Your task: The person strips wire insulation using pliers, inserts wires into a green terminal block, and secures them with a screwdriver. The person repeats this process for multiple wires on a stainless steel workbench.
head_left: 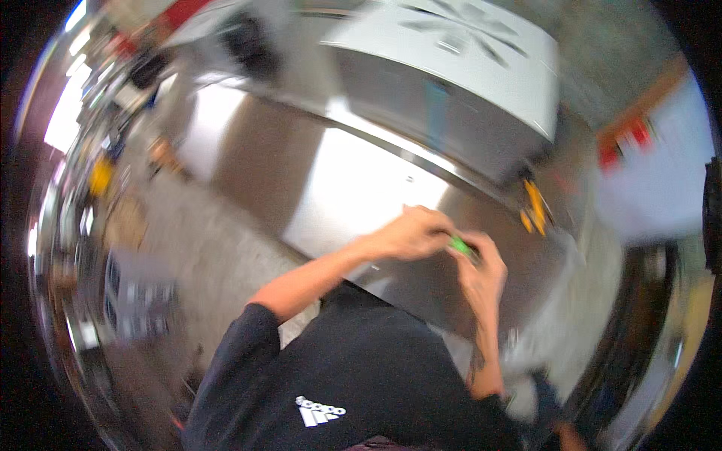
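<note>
My two hands meet above a shiny metal work surface (pixel 248 161), in front of my body. Between them is a small bright green object (pixel 460 245), too small and blurred to name. The fingers of my left hand (pixel 418 233) are closed at its left end. From the other side, my right hand (pixel 485 264) has its fingers bent around it, thumb and fingertips pressed close. Motion blurs both hands, and the fingers cover most of the object.
A large white and grey metal housing (pixel 451 64) with a petal-shaped pattern on top stands at the far side of the surface. Right of it lies a yellow-handled tool (pixel 535 207). A grey crate (pixel 139 301) sits at the left. Another person's arm (pixel 569 436) shows at the lower right.
</note>
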Action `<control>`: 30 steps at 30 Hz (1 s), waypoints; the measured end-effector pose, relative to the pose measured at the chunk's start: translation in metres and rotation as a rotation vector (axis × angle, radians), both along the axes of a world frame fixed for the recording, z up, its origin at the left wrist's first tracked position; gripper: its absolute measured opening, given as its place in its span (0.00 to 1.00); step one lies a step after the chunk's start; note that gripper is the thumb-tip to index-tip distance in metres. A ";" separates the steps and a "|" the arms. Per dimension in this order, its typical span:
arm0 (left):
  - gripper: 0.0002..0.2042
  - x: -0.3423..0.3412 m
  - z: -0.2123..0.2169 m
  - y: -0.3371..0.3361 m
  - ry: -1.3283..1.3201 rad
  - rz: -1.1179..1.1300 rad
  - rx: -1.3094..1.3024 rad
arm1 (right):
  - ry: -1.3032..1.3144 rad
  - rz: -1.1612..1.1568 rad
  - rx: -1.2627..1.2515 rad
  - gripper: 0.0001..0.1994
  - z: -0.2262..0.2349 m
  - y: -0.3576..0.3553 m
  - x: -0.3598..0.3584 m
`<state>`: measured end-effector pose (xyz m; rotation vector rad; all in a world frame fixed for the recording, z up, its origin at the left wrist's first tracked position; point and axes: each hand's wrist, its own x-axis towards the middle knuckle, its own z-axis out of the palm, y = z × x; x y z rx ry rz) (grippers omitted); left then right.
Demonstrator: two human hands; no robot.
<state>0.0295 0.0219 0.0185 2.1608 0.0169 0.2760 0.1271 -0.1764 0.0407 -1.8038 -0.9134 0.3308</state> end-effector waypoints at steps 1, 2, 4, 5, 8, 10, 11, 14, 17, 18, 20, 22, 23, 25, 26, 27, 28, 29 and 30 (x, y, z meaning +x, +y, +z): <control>0.09 0.010 -0.005 -0.010 -0.038 -0.024 0.009 | 0.012 -0.011 -0.001 0.12 -0.001 -0.008 0.001; 0.09 0.013 -0.004 -0.013 -0.075 0.003 0.018 | 0.027 0.022 0.004 0.12 -0.001 -0.005 0.005; 0.09 0.020 -0.013 -0.024 -0.101 0.038 0.013 | 0.090 0.039 0.007 0.13 -0.019 -0.013 0.015; 0.09 0.024 -0.014 -0.028 -0.113 0.053 0.024 | 0.120 0.039 0.017 0.13 -0.029 -0.018 0.019; 0.08 -0.003 -0.015 -0.037 -0.065 0.001 -0.005 | 0.102 0.050 0.030 0.11 -0.045 -0.035 0.001; 0.08 -0.023 -0.018 -0.041 -0.070 -0.029 -0.003 | 0.041 0.042 0.010 0.12 -0.049 -0.045 -0.021; 0.08 -0.008 -0.014 -0.034 -0.070 0.004 -0.016 | 0.090 0.070 0.008 0.12 -0.045 -0.034 0.000; 0.08 0.019 -0.008 -0.019 -0.069 0.055 -0.069 | 0.191 0.104 0.003 0.12 -0.034 -0.015 0.033; 0.09 0.017 -0.001 -0.019 -0.051 0.041 -0.134 | 0.209 0.094 -0.029 0.13 -0.033 -0.019 0.031; 0.09 0.019 -0.003 -0.020 -0.040 0.032 -0.131 | 0.183 0.094 -0.009 0.13 -0.039 -0.020 0.035; 0.09 0.024 -0.005 -0.019 -0.026 0.021 -0.118 | 0.125 0.103 0.035 0.13 -0.049 -0.020 0.041; 0.09 0.024 -0.008 -0.020 -0.050 0.028 -0.130 | 0.157 0.069 0.001 0.12 -0.048 -0.019 0.040; 0.09 0.023 -0.007 -0.021 -0.058 0.027 -0.139 | 0.176 0.048 -0.019 0.12 -0.044 -0.019 0.036; 0.09 0.023 -0.005 -0.019 -0.007 0.043 -0.153 | 0.180 0.038 -0.038 0.12 -0.032 -0.016 0.030; 0.09 0.024 -0.004 -0.019 0.016 0.051 -0.161 | 0.179 0.033 -0.049 0.13 -0.027 -0.015 0.029; 0.09 0.026 -0.006 -0.020 -0.010 0.046 -0.161 | 0.193 0.036 -0.031 0.13 -0.028 -0.017 0.030; 0.09 0.030 -0.008 -0.022 -0.035 0.036 -0.161 | 0.208 0.035 -0.013 0.13 -0.029 -0.020 0.030; 0.09 0.033 -0.010 -0.027 -0.056 0.011 -0.167 | 0.226 0.018 0.004 0.13 -0.028 -0.027 0.029; 0.09 0.036 -0.012 -0.028 -0.057 0.007 -0.143 | 0.198 0.020 0.005 0.12 -0.028 -0.030 0.027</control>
